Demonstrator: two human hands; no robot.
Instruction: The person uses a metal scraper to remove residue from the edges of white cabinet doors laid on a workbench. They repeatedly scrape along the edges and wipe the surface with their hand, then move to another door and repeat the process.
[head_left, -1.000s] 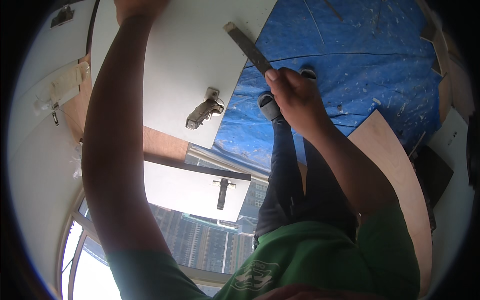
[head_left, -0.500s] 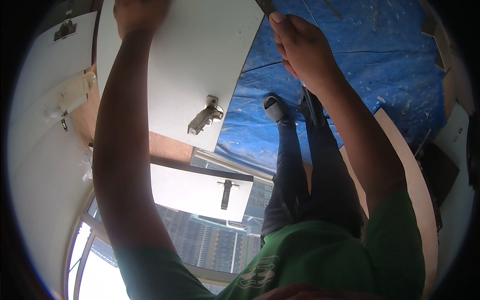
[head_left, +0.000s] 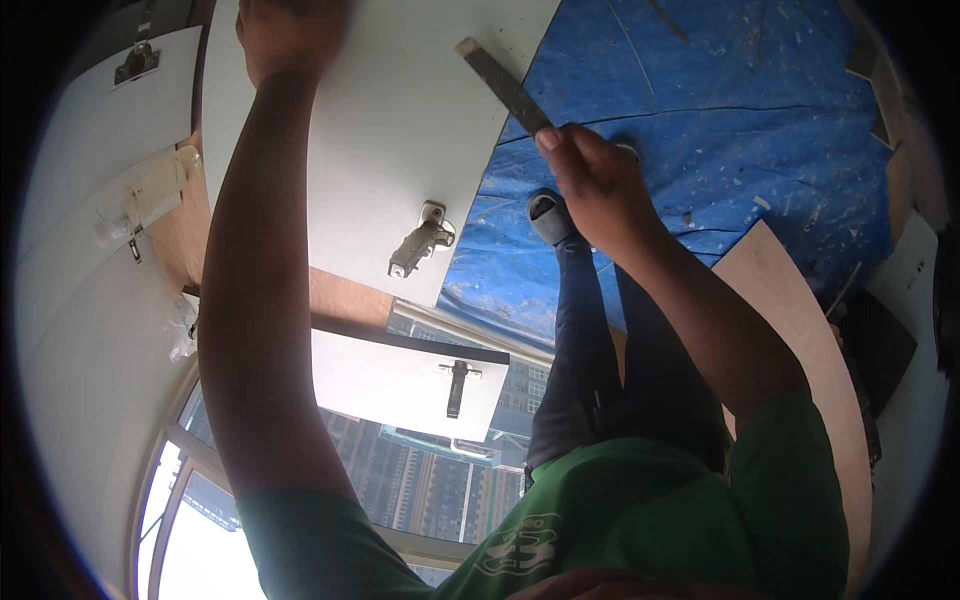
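Note:
A white cabinet door panel lies under my left arm, with a metal hinge fixed near its close corner. My left hand rests on the panel at the top of the view; its fingers are mostly cut off or hidden. My right hand is closed around a flat file, a dark narrow bar with a pale tip. The file points up and left, its tip over the panel near the right edge.
Blue sheeting with specks of debris covers the floor. A smaller white panel with a hinge lies closer to me by the window. More white panels stand at left. A curved wooden board is at right.
My right hand has moved down toward me, bringing the file's length and tip into view over the panel. The panel and my left hand have shifted slightly right in the picture.

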